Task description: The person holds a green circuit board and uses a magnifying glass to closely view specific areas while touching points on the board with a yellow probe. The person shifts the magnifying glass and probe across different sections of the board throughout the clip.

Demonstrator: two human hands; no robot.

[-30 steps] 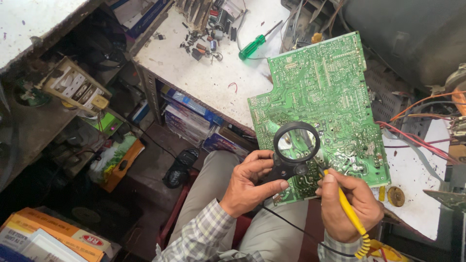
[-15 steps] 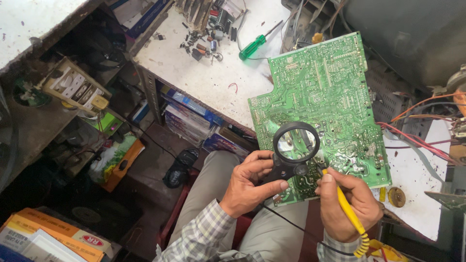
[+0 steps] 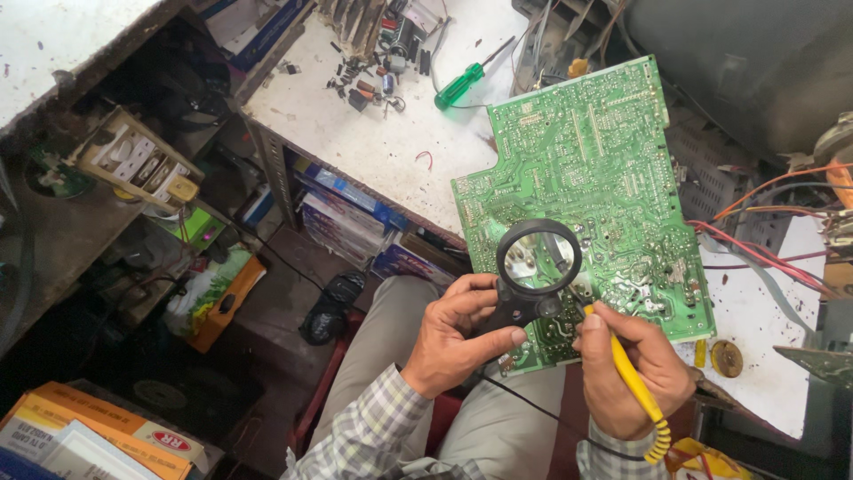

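From the head camera, a large green circuit board point(image 3: 597, 178), flat and rectangular with a notched edge and a dense pattern of pale traces and shiny solder dots, is lying tilted over the near edge of a scuffed white workbench point(image 3: 373, 133), its lower corner hanging over the person's lap. The left hand point(image 3: 458, 333) is curling closed around the black plastic handle of a round magnifying glass point(image 3: 538, 260), whose thick dark rim and clear lens are hovering just above the board's lower part. The right hand point(image 3: 635, 369) is gripping a slim yellow-handled soldering iron point(image 3: 622, 364) like a pen, its thin metal tip touching the board just beside the lens; a coiled yellow cord is trailing from its end. Farther back on the bench, a screwdriver point(image 3: 466, 80) with a translucent green handle is lying near a scatter of small dark electronic parts point(image 3: 369, 80).
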